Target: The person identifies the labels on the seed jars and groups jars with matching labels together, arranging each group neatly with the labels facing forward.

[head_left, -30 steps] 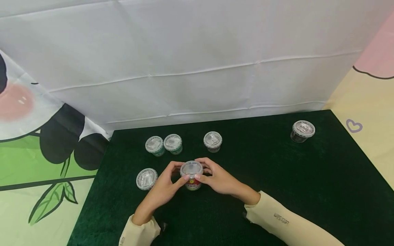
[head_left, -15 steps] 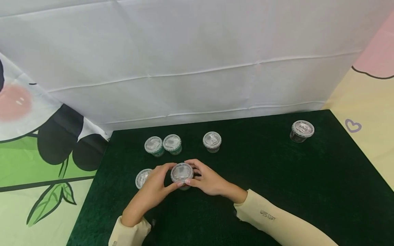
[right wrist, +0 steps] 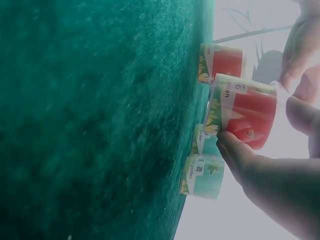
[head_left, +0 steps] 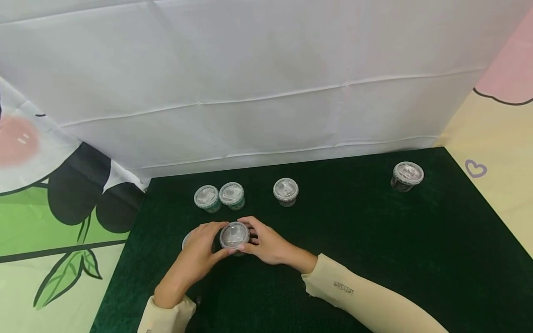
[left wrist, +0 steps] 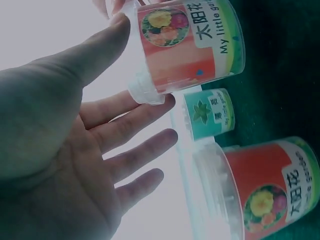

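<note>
Both hands hold a lidded plastic cup with a red label (head_left: 234, 235) between them, left of the table's middle. My left hand (head_left: 197, 249) grips its left side by the rim, thumb in front and forefinger behind. My right hand (head_left: 266, 243) has thumb and fingers round the other side. In the left wrist view the cup (left wrist: 172, 55) is upright, and the remaining left fingers (left wrist: 142, 155) spread away from it. The right wrist view shows the cup's base (right wrist: 217, 102) near the cloth; whether it touches is unclear. A second red-labelled cup (left wrist: 265, 185) stands beside it, mostly hidden by my left hand in the head view.
Two teal-labelled cups (head_left: 207, 198) (head_left: 232, 195) stand side by side behind the hands. Another lidded cup (head_left: 286, 190) is right of them, and a dark one (head_left: 406, 175) sits near the far right corner. A white cloth wall (head_left: 266, 129) backs the green table (head_left: 354, 240).
Both hands have moved left with the held cup, towards the second red-labelled cup, and the left hand now covers most of that one. The other cups stay put.
</note>
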Available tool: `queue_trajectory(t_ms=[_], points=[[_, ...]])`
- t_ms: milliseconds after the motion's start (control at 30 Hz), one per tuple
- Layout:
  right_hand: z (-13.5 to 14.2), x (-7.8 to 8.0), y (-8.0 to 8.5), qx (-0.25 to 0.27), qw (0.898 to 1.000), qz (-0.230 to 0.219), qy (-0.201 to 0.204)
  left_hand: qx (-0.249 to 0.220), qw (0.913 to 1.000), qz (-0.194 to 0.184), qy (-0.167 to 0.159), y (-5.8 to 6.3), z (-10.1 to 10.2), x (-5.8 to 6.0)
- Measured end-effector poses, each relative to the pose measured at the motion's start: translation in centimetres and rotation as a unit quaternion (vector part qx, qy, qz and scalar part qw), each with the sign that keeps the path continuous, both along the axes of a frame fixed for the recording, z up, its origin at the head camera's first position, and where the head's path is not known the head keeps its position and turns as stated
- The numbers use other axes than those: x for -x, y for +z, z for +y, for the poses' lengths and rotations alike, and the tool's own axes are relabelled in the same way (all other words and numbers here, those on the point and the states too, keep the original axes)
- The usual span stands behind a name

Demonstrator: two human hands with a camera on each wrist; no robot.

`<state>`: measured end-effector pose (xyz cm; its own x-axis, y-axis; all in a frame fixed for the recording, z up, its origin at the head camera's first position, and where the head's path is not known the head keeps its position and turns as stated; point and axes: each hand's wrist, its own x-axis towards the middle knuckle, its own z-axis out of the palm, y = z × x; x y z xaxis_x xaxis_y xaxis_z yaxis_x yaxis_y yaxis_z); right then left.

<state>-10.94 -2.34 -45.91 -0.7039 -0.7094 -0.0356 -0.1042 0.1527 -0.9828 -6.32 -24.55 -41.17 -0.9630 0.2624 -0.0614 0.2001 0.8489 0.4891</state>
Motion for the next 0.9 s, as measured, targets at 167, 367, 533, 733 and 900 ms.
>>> queue_trajectory(t_ms=[167,367,533,733,900], points=[[-0.8,0.0,-0.1,-0.013,1.0,0.003,0.0,0.01,0.9999,0.0,-0.002,-0.1,-0.5,-0.1],[-1.6,-0.1,-0.4,-0.036,0.999,0.019,0.002,0.007,0.9999,0.0,-0.009,-0.1,-1.0,-0.1],[-2.1,0.1,-1.5,-0.041,0.998,0.045,0.013,0.014,0.9997,0.001,-0.018,-0.1,-1.3,-0.2],[-2.5,-0.2,-0.6,-0.061,0.998,0.034,0.01,0.019,0.9994,-0.004,-0.028,-0.1,-1.6,-0.1],[-2.3,-0.3,-1.0,-0.064,0.997,0.046,0.012,0.022,0.9994,-0.006,-0.027,-0.2,-1.4,-0.2]])
